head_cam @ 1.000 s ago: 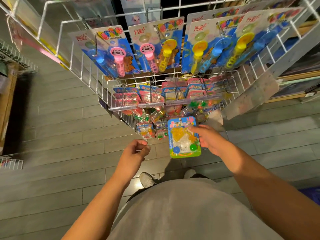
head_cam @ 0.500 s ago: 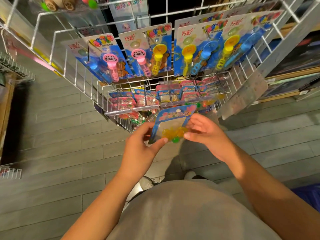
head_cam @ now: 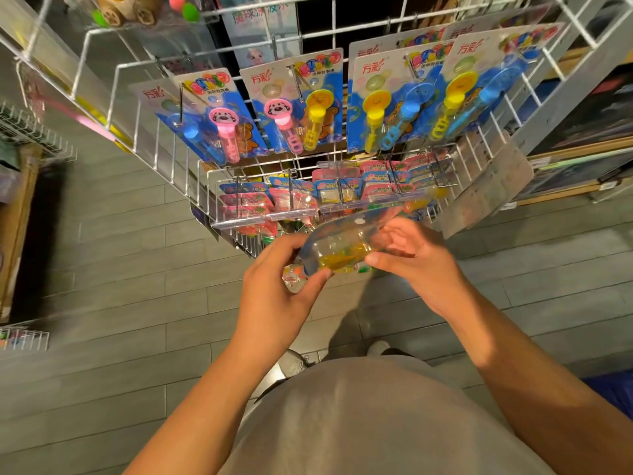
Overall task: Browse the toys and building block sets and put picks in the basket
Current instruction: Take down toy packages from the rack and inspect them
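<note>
A small blister-pack toy [head_cam: 342, 250] with a blue card and yellow pieces inside is tilted almost flat in front of the wire display rack [head_cam: 164, 156]. My left hand [head_cam: 277, 286] grips its left end between thumb and fingers. My right hand [head_cam: 414, 262] pinches its right end, thumb on the near edge. Similar pink and blue packs [head_cam: 342, 193] hang on the rack's lower hooks just behind my hands. No basket can be made out for certain; a dark blue patch [head_cam: 613, 389] shows at the right edge.
Bubble-wand blister cards [head_cam: 308, 104] in blue, pink and yellow hang on the rack's upper row. A blank price sign [head_cam: 486, 186] hangs at the rack's right. Wooden shelving [head_cam: 582, 156] stands at the right, another wire rack [head_cam: 34, 135] at the left. Grey floor tiles and my shoes lie below.
One second ago only my right hand held the pack upright. My left hand then took its left end, and the pack was tipped flat and raised toward the rack.
</note>
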